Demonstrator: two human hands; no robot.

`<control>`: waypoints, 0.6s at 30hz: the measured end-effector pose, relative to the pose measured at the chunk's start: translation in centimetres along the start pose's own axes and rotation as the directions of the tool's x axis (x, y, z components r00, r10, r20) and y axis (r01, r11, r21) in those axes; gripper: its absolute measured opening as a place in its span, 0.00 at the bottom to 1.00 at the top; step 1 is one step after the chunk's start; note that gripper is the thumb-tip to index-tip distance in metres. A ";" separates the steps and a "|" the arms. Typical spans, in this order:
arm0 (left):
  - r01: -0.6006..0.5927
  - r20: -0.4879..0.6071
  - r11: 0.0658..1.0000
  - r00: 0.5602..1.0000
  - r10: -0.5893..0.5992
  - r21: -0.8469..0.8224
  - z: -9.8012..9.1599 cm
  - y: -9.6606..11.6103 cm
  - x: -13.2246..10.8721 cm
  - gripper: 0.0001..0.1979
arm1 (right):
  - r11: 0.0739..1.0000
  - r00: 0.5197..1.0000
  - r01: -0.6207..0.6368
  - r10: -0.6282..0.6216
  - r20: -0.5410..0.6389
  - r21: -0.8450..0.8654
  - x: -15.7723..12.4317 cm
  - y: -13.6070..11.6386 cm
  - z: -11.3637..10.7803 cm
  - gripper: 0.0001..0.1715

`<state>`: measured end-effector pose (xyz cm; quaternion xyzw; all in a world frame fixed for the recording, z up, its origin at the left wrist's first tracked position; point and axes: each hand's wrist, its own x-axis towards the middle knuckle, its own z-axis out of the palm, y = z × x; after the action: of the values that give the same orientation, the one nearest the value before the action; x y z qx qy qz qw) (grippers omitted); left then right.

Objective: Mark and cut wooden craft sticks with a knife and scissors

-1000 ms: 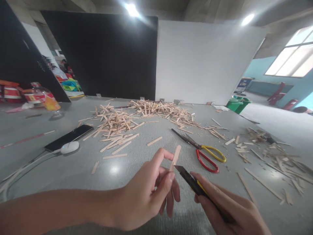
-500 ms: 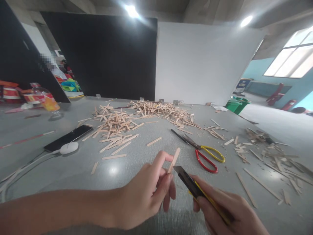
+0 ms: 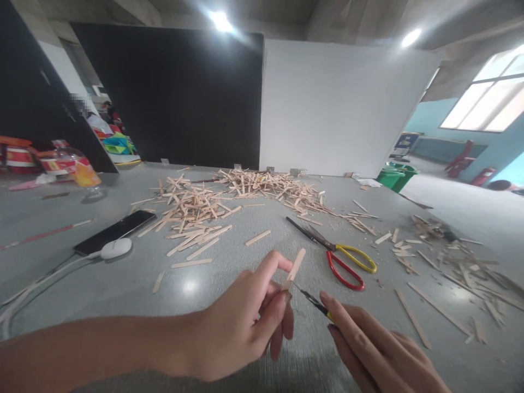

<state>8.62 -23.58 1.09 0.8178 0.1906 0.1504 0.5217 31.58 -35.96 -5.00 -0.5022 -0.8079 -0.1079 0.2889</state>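
A short flat wooden stick (image 3: 296, 266) stands tilted between the thumb and fingers of my left hand (image 3: 249, 322). My right hand (image 3: 368, 344) is closed around a black and yellow utility knife (image 3: 317, 304), turned so that its blade shows as a thin edge. The blade tip is at the right side of the stick, close to my left thumb. Just beyond my hands lie scissors (image 3: 335, 246) with one red and one yellow handle. A single loose stick (image 3: 258, 237) rests on the grey table (image 3: 245, 278).
Piles of wooden sticks (image 3: 194, 204) spread across the table's middle and back. Scraps and longer strips (image 3: 440, 307) lie at the right. At the left are a phone (image 3: 117, 230), a white charger (image 3: 115, 248) and a bottle (image 3: 85, 173). Black and white panels stand behind.
My right hand has rolled the knife, so the blade now appears edge-on instead of broadside. The stick in my left hand has shifted slightly to the right.
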 end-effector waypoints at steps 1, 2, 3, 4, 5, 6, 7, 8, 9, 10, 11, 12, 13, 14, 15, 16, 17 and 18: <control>0.008 0.006 1.000 1.000 -0.008 -0.005 0.0 0.0 0.0 0.08 | 0.999 1.000 0.014 -0.014 0.001 -0.029 -0.2 0.2 -0.1 0.37; 0.016 0.014 1.000 1.000 -0.015 -0.013 0.0 0.0 -0.1 0.08 | 0.998 1.000 0.026 -0.026 -0.004 -0.063 -0.3 0.4 -0.2 0.37; 0.025 0.020 0.999 1.000 -0.024 -0.022 0.0 0.0 -0.1 0.08 | 0.995 0.999 0.045 -0.045 -0.002 -0.091 -0.4 0.6 -0.3 0.36; 0.033 0.023 0.999 0.999 -0.032 -0.029 0.0 0.0 -0.2 0.08 | 0.992 0.998 0.064 -0.065 -0.003 -0.108 -0.4 0.8 -0.4 0.37; 0.038 0.019 0.999 0.999 -0.037 -0.033 0.0 0.0 -0.2 0.08 | 0.991 0.997 0.075 -0.076 -0.002 -0.108 -0.4 1.0 -0.5 0.37; 0.037 0.006 0.999 0.999 -0.037 -0.037 0.1 0.0 -0.3 0.08 | 0.993 0.997 0.075 -0.076 -0.003 -0.091 -0.3 1.1 -0.5 0.38; 0.029 -0.022 0.999 0.999 -0.030 -0.041 0.1 0.1 -0.3 0.09 | 0.996 0.998 0.062 -0.063 -0.010 -0.067 -0.2 1.2 -0.5 0.38; 0.021 -0.067 0.999 0.997 -0.023 -0.040 0.2 0.1 -0.3 0.10 | 0.998 0.999 0.039 -0.040 -0.027 -0.047 -0.1 1.2 -0.4 0.39; 0.020 -0.125 0.999 0.992 -0.024 -0.029 0.3 0.1 -0.4 0.11 | 0.999 0.999 0.009 -0.011 -0.050 -0.041 -0.1 1.1 -0.4 0.39; 0.026 -0.189 1.000 0.982 -0.028 -0.008 0.3 0.1 -0.4 0.12 | 0.999 0.997 -0.021 0.017 -0.072 -0.048 0.0 1.0 -0.3 0.40; 0.038 -0.253 0.999 0.967 -0.031 0.022 0.4 0.1 -0.3 0.13 | 0.997 0.996 -0.039 0.034 -0.085 -0.061 0.0 0.9 -0.3 0.39; 0.046 -0.311 0.997 0.950 -0.025 0.060 0.4 0.2 -0.3 0.14 | 0.996 0.994 -0.052 0.044 -0.099 -0.076 0.0 0.7 -0.4 0.38; 0.049 -0.359 0.994 0.933 -0.009 0.100 0.4 0.2 -0.3 0.15 | 0.995 0.993 -0.061 0.052 -0.109 -0.084 0.1 0.6 -0.4 0.37; 0.044 -0.396 0.990 0.918 0.013 0.135 0.4 0.2 -0.2 0.15 | 0.994 0.991 -0.070 0.059 -0.122 -0.085 0.2 0.5 -0.4 0.37; 0.033 -0.425 0.987 0.904 0.038 0.160 0.3 0.3 -0.2 0.15 | 0.994 0.988 -0.077 0.066 -0.137 -0.078 0.3 0.5 -0.5 0.36; 0.024 -0.448 0.984 0.892 0.058 0.175 0.3 0.3 -0.2 0.15 | 0.994 0.986 -0.084 0.073 -0.151 -0.068 0.4 0.6 -0.5 0.36; 0.019 -0.462 0.983 0.884 0.068 0.181 0.3 0.3 -0.2 0.14 | 0.994 0.985 -0.089 0.079 -0.156 -0.056 0.5 0.7 -0.4 0.36; 0.014 -0.466 0.984 0.882 0.072 0.179 0.3 0.3 -0.2 0.13 | 0.995 0.985 -0.091 0.082 -0.151 -0.049 0.7 0.9 -0.3 0.35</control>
<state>8.61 -24.02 1.24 0.8027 0.3118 0.3348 0.3825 32.24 -35.18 -4.50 -0.5352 -0.7582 -0.1547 0.3387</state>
